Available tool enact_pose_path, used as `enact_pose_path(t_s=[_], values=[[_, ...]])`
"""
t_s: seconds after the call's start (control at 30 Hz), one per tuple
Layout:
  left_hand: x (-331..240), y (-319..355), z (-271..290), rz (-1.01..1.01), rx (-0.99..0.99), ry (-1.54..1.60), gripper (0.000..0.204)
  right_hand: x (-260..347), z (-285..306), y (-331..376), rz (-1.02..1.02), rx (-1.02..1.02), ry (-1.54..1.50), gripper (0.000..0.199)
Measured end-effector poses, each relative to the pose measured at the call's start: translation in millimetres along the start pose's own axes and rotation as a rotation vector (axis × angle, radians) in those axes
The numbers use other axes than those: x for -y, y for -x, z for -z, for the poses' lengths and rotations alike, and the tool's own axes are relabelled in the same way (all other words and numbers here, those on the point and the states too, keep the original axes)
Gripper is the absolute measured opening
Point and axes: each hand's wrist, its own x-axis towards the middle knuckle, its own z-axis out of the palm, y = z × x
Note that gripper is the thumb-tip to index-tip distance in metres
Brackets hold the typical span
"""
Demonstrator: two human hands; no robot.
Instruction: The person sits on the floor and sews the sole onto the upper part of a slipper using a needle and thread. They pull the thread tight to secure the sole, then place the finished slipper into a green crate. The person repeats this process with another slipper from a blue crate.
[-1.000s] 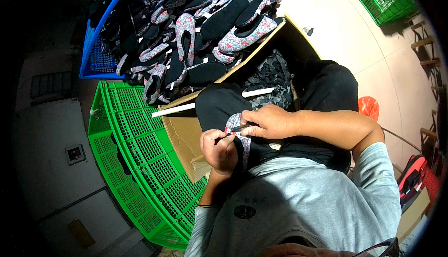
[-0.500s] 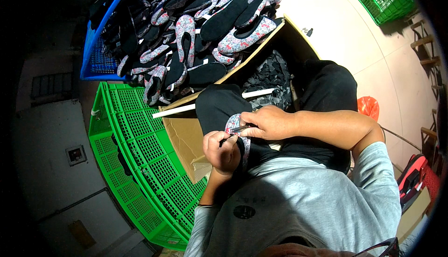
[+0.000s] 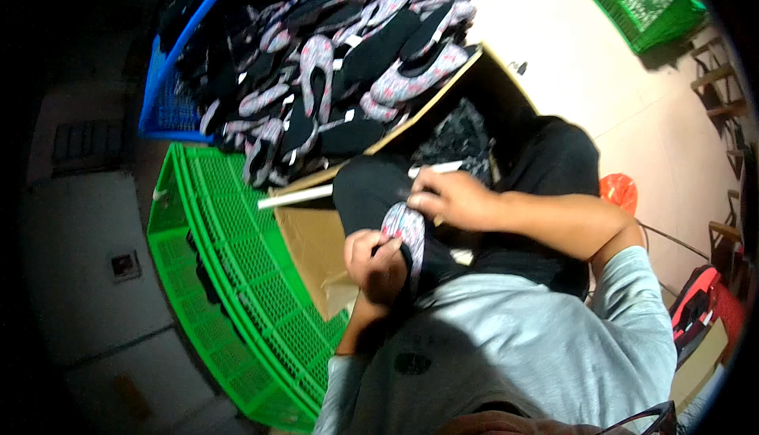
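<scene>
On the left thigh (image 3: 365, 182), seemingly for support: flowered slipper (image 3: 406, 223) | left hand (image 3: 375, 261): pinching its edge | right hand (image 3: 458, 199): curled round blurred dark tool (image 3: 404, 195)

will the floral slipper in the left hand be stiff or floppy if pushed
The floral slipper is probably floppy, as it looks made of cloth. It is likely light, being slim like others piled in the blue crate. Rolling seems unlikely: those show broad, flat soles.

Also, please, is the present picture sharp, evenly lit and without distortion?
Head view: soft overall, the right grip smeared; head view: the pale floor is glaringly bright, the far left nearly black; head view: near green crate curved by distortion.
</scene>
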Motion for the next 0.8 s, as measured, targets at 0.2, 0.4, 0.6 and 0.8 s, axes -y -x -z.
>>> enact_pose_path(t_s=[0.2,0.4,0.6,0.8], values=[[-4,-4,-5,-0.009,-0.058,0.015,0.019,-3,0,-4,0.161,0.133,0.203,0.031],[-19,-19,1,0.211,0.097,0.048,0.026,4,10,0,-0.085,0.096,-0.076,0.035],[-26,-24,5,0.435,0.259,-0.013,0.027,-12,-1,-5,0.013,0.03,-0.055,0.045],[-14,-38,22,0.53,0.398,0.025,0.027,-13,-4,-7,-0.076,0.107,-0.133,0.034]])
